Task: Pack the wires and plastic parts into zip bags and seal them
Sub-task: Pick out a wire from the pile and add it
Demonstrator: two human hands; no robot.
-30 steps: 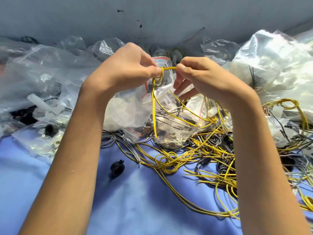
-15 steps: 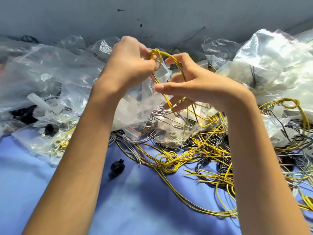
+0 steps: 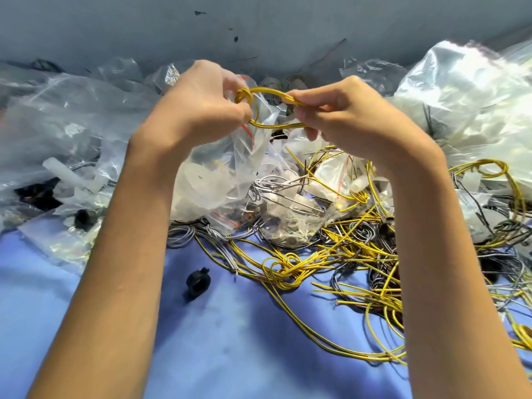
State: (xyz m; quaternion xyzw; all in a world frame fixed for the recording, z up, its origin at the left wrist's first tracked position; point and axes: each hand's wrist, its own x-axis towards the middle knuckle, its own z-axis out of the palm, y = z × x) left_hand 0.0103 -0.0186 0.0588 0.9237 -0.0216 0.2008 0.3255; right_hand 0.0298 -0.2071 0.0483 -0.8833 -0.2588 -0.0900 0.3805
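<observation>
A yellow wire [image 3: 266, 91] is wound into a small flat coil held up between both hands above the pile. My left hand [image 3: 198, 102] pinches the coil's left end, where several turns bunch together. My right hand [image 3: 345, 113] pinches its right end between thumb and fingers. Below lies a tangle of loose yellow wires [image 3: 290, 266], with grey wires [image 3: 184, 234] among them, on the blue cloth. Clear zip bags [image 3: 218, 180] with red seal lines lie just behind, some holding white plastic parts. A black plastic ring [image 3: 198, 282] sits alone on the cloth.
Crumpled clear bags [image 3: 57, 116] heap along the left and back, and a big bag of white parts [image 3: 466, 93] is at the right. A grey wall [image 3: 259, 27] closes the back. Blue cloth [image 3: 244, 341] covers the near surface.
The wire's hanging tail has been wound in: a long strand dangling a second ago is now a closed flat coil. My right hand swung round from open fingers to pinching the coil's right end.
</observation>
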